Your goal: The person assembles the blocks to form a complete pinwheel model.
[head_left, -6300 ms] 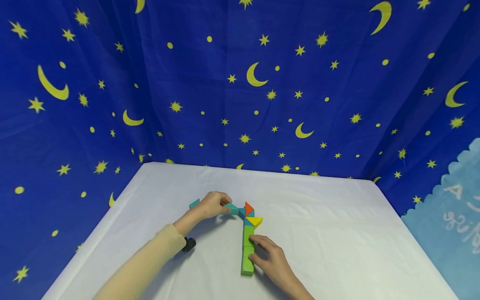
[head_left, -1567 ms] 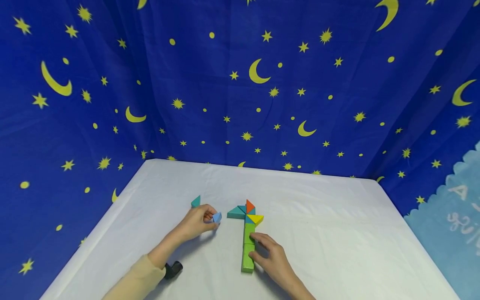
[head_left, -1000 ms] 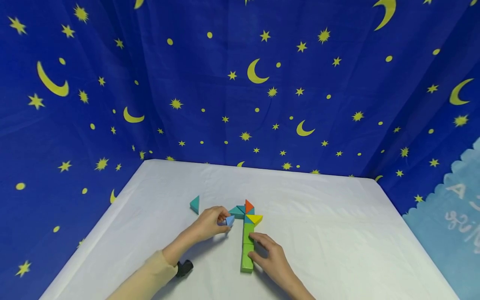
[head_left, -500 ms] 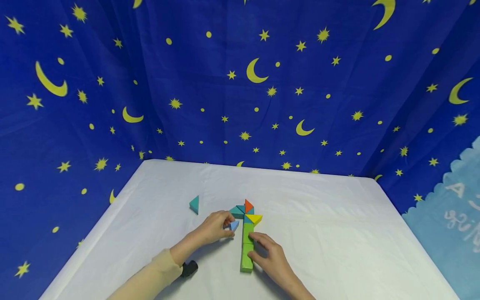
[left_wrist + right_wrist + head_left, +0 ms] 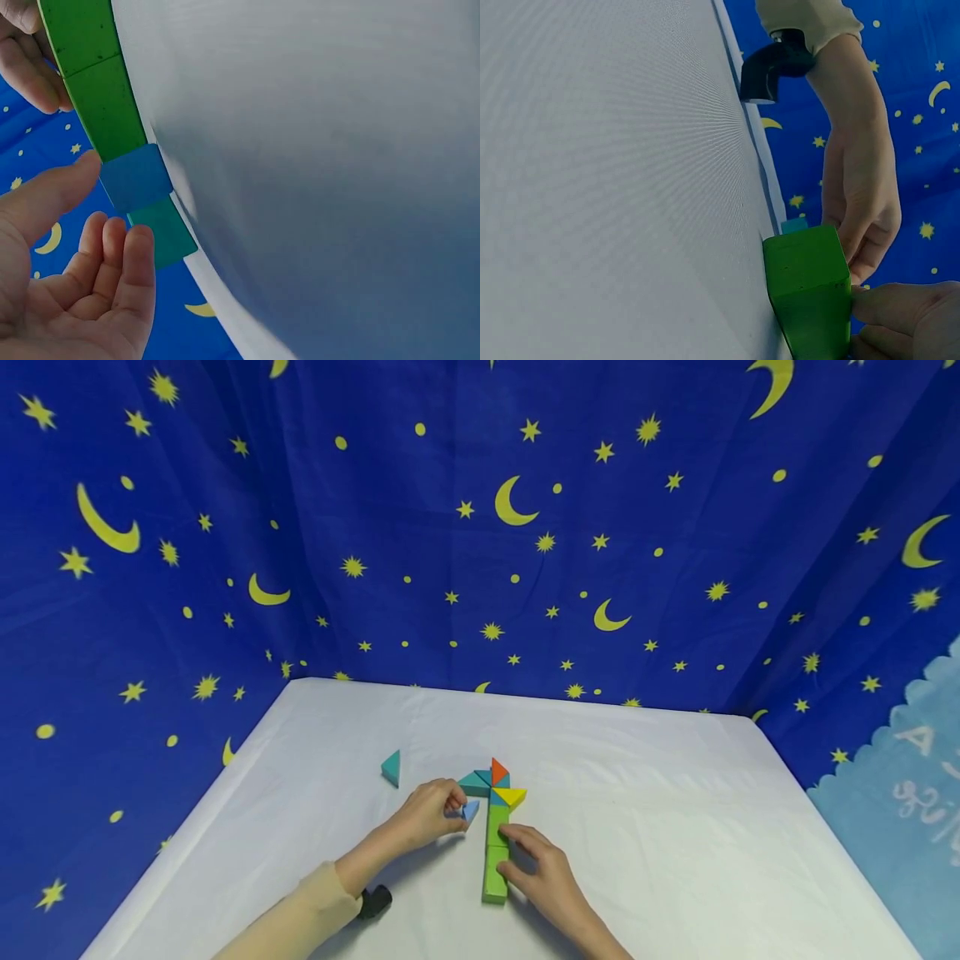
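My left hand (image 5: pixel 433 814) pinches a light blue triangular block (image 5: pixel 470 812) between thumb and fingertips, just left of the block row. Seen from the left wrist, the blue block (image 5: pixel 136 178) overlaps the row's upper end. My right hand (image 5: pixel 546 877) rests along the right side of two green blocks (image 5: pixel 496 872), its thumb and index fingertip touching them. Above the green blocks, a yellow triangle (image 5: pixel 511 797) points right and an orange-red triangle (image 5: pixel 498 772) stands upward. A teal triangle (image 5: pixel 474 786) extends left from the darker blue pieces (image 5: pixel 485 775) there.
A separate teal triangle (image 5: pixel 392 769) lies farther left on the white tabletop (image 5: pixel 675 827). Under the left sleeve hangs a black wrist camera (image 5: pixel 376 902). Star-patterned blue cloth (image 5: pixel 420 527) rises behind and along the sides.
Earlier, my left hand let go of the teal triangle at the row's left. Since then it has carried the light blue triangle right, up beside the green blocks. The right hand stays put.
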The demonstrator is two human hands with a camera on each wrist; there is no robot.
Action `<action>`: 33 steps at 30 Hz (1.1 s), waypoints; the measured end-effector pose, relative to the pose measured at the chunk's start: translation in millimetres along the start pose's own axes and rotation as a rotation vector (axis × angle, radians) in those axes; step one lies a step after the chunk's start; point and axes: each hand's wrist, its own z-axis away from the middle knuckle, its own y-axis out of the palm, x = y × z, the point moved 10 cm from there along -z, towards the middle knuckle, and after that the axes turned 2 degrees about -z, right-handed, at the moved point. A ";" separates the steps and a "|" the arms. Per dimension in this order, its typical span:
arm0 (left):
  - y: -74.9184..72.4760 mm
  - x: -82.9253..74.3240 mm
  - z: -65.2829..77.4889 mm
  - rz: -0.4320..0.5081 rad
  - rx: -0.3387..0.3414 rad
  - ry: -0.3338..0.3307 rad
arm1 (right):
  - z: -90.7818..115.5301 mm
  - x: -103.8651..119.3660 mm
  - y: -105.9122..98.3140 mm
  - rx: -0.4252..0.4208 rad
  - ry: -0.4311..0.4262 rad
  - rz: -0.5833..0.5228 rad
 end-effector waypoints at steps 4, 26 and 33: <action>2.8 0.1 -3.9 -0.019 0.007 -0.007 | 0.1 -1.1 0.5 0.007 0.003 -0.007; 7.4 -1.4 -21.7 -0.060 0.005 0.001 | 0.2 -0.4 -0.1 0.003 0.008 0.013; 6.2 -2.2 -24.1 -0.071 -0.007 0.002 | -0.6 -1.8 0.3 0.006 0.009 0.020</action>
